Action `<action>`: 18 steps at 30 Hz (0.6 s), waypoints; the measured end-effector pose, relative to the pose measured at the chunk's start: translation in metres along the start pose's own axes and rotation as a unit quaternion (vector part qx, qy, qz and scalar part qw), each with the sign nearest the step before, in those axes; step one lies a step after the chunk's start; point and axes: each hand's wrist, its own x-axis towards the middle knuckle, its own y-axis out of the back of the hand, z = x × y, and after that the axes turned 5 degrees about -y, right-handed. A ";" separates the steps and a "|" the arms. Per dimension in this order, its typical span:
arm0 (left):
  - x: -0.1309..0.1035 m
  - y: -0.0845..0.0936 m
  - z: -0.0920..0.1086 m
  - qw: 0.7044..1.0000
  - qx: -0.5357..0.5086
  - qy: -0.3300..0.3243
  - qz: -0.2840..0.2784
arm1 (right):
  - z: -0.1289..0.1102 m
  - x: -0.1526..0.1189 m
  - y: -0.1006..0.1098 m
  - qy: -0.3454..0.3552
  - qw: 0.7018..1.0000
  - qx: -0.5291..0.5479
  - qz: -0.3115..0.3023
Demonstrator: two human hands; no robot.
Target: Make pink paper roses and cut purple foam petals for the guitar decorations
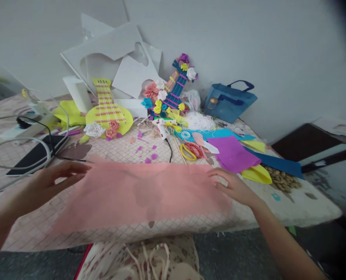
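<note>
A large pink sheet [117, 198], thin enough to show dark patches through it, lies across the front of the table. At its upper left corner is my left hand [62, 178], its fingers pressed together on the edge. My right hand [229, 184] has its fingers around the sheet's right edge. Just behind the sheet are red and yellow scissors [190, 151] and a white glue gun [161, 127] with a black cord.
Behind stand a yellow paper guitar [110, 112], a blue paper guitar [177, 91] with paper flowers, white boards [102, 44] and a blue bag [231, 103]. Purple paper [234, 153] lies right, a black tablet [40, 153] and cables left. Peanuts [282, 180] sit far right.
</note>
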 end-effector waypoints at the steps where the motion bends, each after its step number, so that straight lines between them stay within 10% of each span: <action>1: 0.009 -0.003 0.002 1.000 0.008 0.016 0.025 | 0.008 0.005 -0.002 -0.007 0.999 -0.019 0.043; 8: 0.047 -0.027 -0.007 0.984 0.165 -0.062 0.017 | 0.048 0.040 -0.020 -0.009 0.988 -0.112 0.104; 18: 0.037 -0.021 -0.009 0.982 0.169 -0.068 0.049 | 0.048 0.047 -0.021 0.007 0.990 -0.105 0.093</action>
